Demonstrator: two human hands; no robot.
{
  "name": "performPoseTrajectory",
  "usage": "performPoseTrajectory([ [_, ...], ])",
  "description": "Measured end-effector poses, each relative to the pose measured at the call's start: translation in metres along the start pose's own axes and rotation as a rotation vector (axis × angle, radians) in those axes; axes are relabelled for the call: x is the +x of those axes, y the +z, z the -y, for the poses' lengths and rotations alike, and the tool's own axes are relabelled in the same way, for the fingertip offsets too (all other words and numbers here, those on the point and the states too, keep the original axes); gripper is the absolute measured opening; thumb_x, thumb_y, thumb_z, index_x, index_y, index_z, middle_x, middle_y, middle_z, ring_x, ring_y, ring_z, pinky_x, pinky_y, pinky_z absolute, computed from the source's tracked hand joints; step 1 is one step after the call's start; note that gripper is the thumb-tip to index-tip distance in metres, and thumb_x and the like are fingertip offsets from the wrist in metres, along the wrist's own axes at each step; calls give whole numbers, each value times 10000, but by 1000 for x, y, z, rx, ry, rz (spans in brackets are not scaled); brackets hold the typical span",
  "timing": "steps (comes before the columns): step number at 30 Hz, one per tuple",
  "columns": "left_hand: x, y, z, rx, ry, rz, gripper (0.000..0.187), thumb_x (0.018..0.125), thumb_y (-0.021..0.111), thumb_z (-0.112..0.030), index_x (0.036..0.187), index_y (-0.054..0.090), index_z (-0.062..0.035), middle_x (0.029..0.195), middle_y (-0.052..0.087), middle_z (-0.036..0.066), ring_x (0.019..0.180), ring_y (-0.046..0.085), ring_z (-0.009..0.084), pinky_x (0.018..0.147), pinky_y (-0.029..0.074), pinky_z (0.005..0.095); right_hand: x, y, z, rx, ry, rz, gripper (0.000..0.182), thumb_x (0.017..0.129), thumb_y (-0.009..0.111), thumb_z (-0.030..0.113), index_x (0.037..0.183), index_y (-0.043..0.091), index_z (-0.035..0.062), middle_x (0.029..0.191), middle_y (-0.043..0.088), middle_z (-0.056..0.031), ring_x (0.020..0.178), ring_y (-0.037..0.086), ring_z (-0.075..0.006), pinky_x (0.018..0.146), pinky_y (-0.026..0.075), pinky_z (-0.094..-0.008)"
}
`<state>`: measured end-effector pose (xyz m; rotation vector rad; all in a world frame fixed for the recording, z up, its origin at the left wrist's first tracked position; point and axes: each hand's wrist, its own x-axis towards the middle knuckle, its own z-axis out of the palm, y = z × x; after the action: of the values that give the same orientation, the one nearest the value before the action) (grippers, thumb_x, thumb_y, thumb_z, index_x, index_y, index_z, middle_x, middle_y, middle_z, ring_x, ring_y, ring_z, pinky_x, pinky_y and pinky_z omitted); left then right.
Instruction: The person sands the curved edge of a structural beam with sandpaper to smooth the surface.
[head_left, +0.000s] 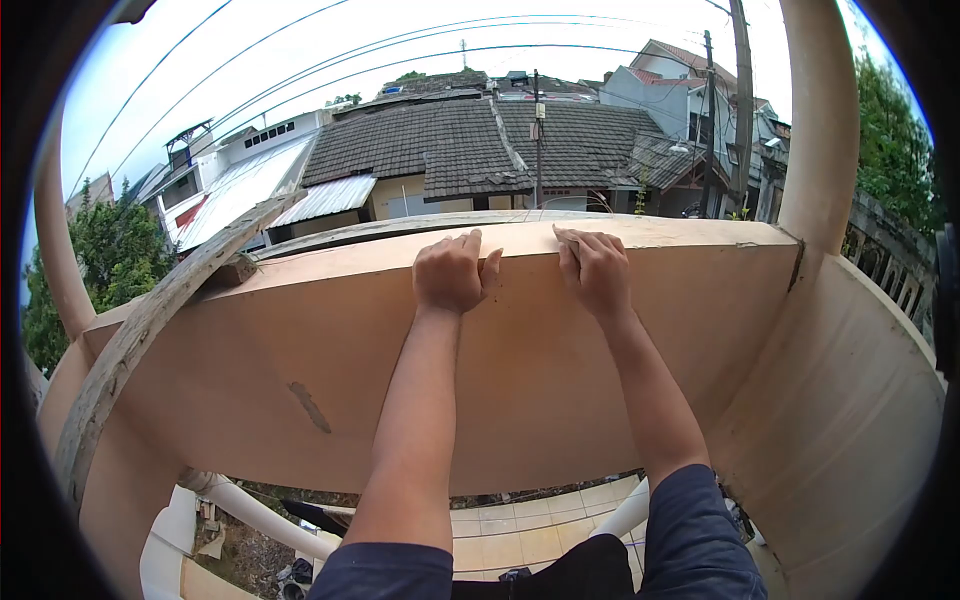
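Observation:
A peach-painted concrete wall [330, 350] with a flat top ledge [520, 234] spans the view before me. My left hand [448, 270] is closed over the ledge's near edge, fingers bent on top and thumb out to the right. A short way to its right, my right hand [598, 272] also grips the edge. Its fingers lie together over the top and point left, with the thumb bent down at the corner. Both arms stretch forward from dark blue sleeves. What the fingertips press on is partly hidden.
A weathered wooden beam [150, 315] leans across the ledge at left. A round column [820, 130] rises at right. Far below lie a tiled floor [530, 530], white pipes [265, 515] and debris. Tiled roofs [410, 145] and overhead wires stand beyond.

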<state>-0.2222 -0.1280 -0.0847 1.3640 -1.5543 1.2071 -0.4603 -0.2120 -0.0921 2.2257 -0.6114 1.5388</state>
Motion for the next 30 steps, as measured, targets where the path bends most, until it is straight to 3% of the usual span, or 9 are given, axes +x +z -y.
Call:
performPoseTrajectory([
  [3, 1, 3, 1, -10, 11, -37, 484, 1010, 598, -472, 1117, 798, -44, 793, 771, 133, 691, 751, 315, 675, 596, 444, 7, 10, 19, -33, 87, -1, 336, 973, 715, 267, 1239, 784, 73, 1179, 805, -70, 1059, 737, -233, 1048, 515, -423],
  [5, -2, 3, 0, -19, 13, -41, 483, 1012, 595, -470, 1115, 799, -44, 800, 774, 135, 693, 752, 318, 677, 596, 445, 10, 14, 45, 127, -202, -50, 290, 996, 682, 241, 1201, 807, 79, 1112, 820, -87, 1014, 749, -241, 1047, 516, -423],
  [7, 0, 0, -1, -24, 6, -29, 486, 1006, 596, -472, 1113, 799, -44, 808, 775, 134, 694, 752, 321, 674, 595, 444, 18, 0, 34, 158, -207, -28, 284, 1031, 641, 217, 1217, 795, 69, 1064, 823, -108, 999, 759, -282, 1017, 535, -437],
  [9, -3, 0, -2, -14, -6, -4, 489, 1000, 600, -476, 1110, 800, -44, 810, 776, 135, 701, 753, 321, 680, 594, 444, 26, -21, 10, 315, 77, 305, 303, 1076, 592, 215, 1281, 751, 57, 1086, 816, -120, 1026, 752, -336, 974, 560, -448],
  [10, 0, 1, -1, -2, -22, 17, 492, 994, 603, -481, 1106, 800, -43, 812, 776, 135, 708, 755, 322, 687, 593, 444, 28, -21, -4, 513, 187, 270, 319, 1104, 558, 238, 1286, 729, 40, 1067, 808, -154, 1029, 742, -380, 937, 574, -463],
  [13, 0, -1, -2, 2, -23, 26, 489, 984, 612, -481, 1095, 801, -44, 818, 777, 139, 734, 760, 324, 712, 592, 448, 43, -40, -25, 233, 452, 447, 314, 1112, 536, 239, 1248, 739, 41, 1039, 799, -185, 1000, 743, -388, 927, 574, -472],
  [19, -1, -1, -3, -8, -37, 28, 476, 965, 631, -468, 1084, 804, -41, 842, 782, 147, 753, 760, 332, 746, 591, 459, 25, -2, 6, 79, -2, 319, 264, 1081, 579, 246, 1200, 731, 67, 1003, 794, -166, 992, 748, -368, 893, 563, -502],
  [27, -1, -1, -3, -4, -54, 25, 455, 939, 659, -454, 1074, 807, -45, 841, 784, 141, 765, 763, 332, 742, 586, 452, 43, -13, -1, 316, 415, 521, 347, 1061, 629, 435, 1268, 789, 206, 1088, 815, -106, 1015, 754, -328, 942, 572, -443],
  [30, 0, 1, -2, -4, -41, 15, 438, 933, 665, -449, 1051, 807, -51, 835, 784, 135, 756, 760, 331, 732, 582, 449, 46, -18, 2, 181, 377, 599, 345, 1069, 621, 430, 1300, 789, 235, 1129, 816, -92, 1045, 754, -321, 979, 564, -443],
])
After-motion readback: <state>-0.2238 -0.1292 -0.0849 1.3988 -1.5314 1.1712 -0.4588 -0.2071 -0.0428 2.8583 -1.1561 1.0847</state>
